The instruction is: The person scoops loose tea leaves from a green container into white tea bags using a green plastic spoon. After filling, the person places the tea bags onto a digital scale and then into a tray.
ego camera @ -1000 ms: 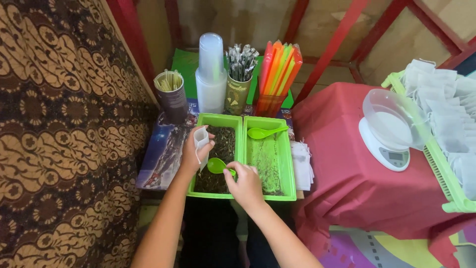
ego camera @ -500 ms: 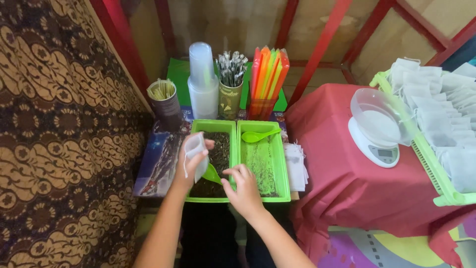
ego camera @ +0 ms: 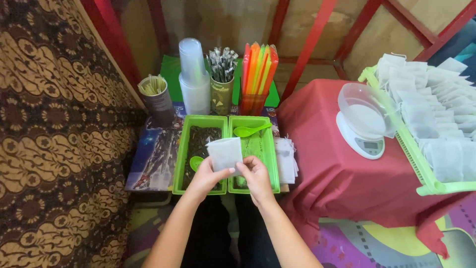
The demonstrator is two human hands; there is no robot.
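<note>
Both my hands hold one small white filter bag (ego camera: 224, 153) upright over two green trays. My left hand (ego camera: 207, 178) pinches its lower left corner and my right hand (ego camera: 256, 174) grips its lower right edge. The left green tray (ego camera: 179, 154) holds dark loose leaves with a small green spoon (ego camera: 196, 162) lying in it. The right green tray (ego camera: 273, 149) holds greenish dried leaves and another green spoon (ego camera: 249, 130) at its far end.
Behind the trays stand a tin of sticks (ego camera: 155, 98), stacked clear cups (ego camera: 194, 77), a pot of wrapped items (ego camera: 221, 79) and coloured straws (ego camera: 257, 72). A white kitchen scale with a clear bowl (ego camera: 364, 119) sits on a red cloth (ego camera: 322, 164). A green basket (ego camera: 419, 164) holds several white bags.
My right hand has let go of the small green spoon, which now lies in the left tray. Both hands have come together on the white bag, held flat and upright.
</note>
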